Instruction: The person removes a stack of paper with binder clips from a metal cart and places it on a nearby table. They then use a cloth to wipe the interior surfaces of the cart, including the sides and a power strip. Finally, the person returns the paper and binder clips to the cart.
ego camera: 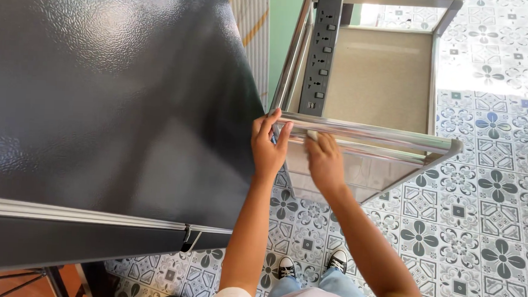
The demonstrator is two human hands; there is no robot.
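Both hands are up on the near top rail (373, 135) of a steel rack (439, 73). Left hand (268, 147) grips the rail's left corner, fingers curled over the bar. Right hand (324, 164) sits just beside it, pressing a small white cloth (312, 135) flat against the rail, fingers closed over it, so most of the cloth is hidden. A black power strip (322, 49) runs along the rack's left rail. Big dark textured panel (110, 98) takes up the whole left side, close to the rack's left edge. Patterned tile floor (489, 226) underneath, sneakers (286, 268) showing at the bottom.
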